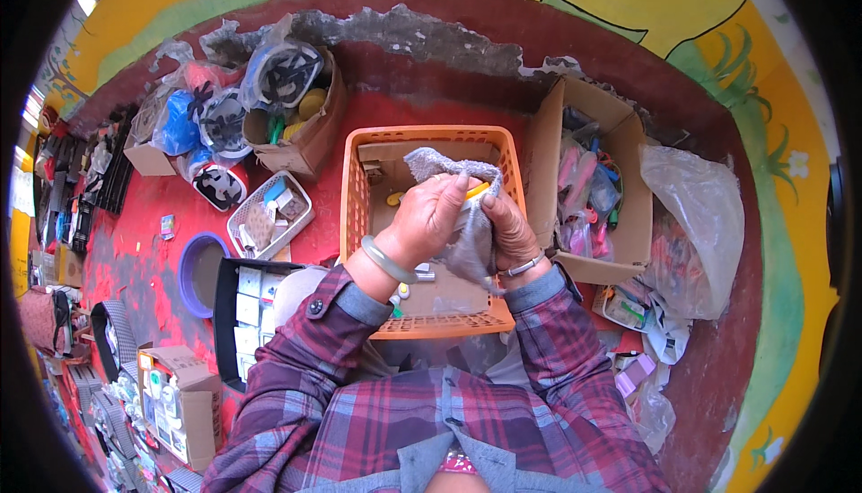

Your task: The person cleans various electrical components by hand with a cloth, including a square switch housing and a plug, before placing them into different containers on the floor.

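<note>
Above an orange plastic basket [356,201], my two hands meet around a grey cloth [470,255]. My left hand [424,221] is closed on the cloth, its thumb laid along the top. Closed on the cloth's other side is my right hand [513,234], fingertips touching a small yellow thing [478,190]. Most of that yellow thing is hidden by fingers and cloth, so its kind does not show. One end of the cloth folds up beyond my hands, and the rest hangs down between them. Cardboard and a few small items, some yellow, lie inside the basket.
An open cardboard box [620,264] of colourful items stands right of the basket, beside a clear plastic bag [696,215]. To the left are another carton [310,147], a white basket [305,219], a purple basin [187,279] and a black-edged tray of white boxes [226,336].
</note>
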The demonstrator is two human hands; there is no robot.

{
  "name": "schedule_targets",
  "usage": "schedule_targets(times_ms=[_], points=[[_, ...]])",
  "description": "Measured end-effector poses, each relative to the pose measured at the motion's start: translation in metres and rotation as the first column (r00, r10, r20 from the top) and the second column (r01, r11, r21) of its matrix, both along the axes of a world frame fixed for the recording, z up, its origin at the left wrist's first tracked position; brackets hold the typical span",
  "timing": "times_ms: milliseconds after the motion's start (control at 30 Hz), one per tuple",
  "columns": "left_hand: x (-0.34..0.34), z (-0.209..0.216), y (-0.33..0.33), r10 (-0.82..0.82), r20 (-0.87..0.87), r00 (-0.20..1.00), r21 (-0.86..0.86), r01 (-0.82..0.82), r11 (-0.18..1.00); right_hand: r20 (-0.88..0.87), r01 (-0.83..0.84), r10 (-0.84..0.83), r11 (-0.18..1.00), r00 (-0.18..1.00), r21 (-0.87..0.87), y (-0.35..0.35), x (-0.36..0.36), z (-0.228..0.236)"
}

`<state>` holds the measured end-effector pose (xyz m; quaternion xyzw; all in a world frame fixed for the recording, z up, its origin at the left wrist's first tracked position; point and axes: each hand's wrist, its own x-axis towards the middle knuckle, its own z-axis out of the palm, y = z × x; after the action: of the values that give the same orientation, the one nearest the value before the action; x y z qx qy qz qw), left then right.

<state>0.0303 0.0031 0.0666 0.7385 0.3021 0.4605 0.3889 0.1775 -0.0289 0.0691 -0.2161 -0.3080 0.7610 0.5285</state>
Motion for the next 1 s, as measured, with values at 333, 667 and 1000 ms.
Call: schedule_targets(times_ms=[333, 667, 1000], points=[[-0.016, 0.016, -0.006, -0.085, 0.363, 0.928, -0.594, 0.301, 0.746, 0.294, -0.019, -0.009, 0.996, 0.956, 0.091, 0.002, 0.019, -0.008], [-0.016, 0.002, -0.001, -0.128, 0.432, 0.893, -0.64, 0.404, 0.654, 0.524, -0.126, 0.013, 0.975, 0.852, 0.181, 0.004, 0.035, 0.006], [0.003, -0.024, -0.006, -0.036, 0.181, 0.983, -0.651, 0.148, 0.745, 0.65, -0.017, -0.206, 0.948, 0.731, 0.319, 0.009, 0.016, -0.005]])
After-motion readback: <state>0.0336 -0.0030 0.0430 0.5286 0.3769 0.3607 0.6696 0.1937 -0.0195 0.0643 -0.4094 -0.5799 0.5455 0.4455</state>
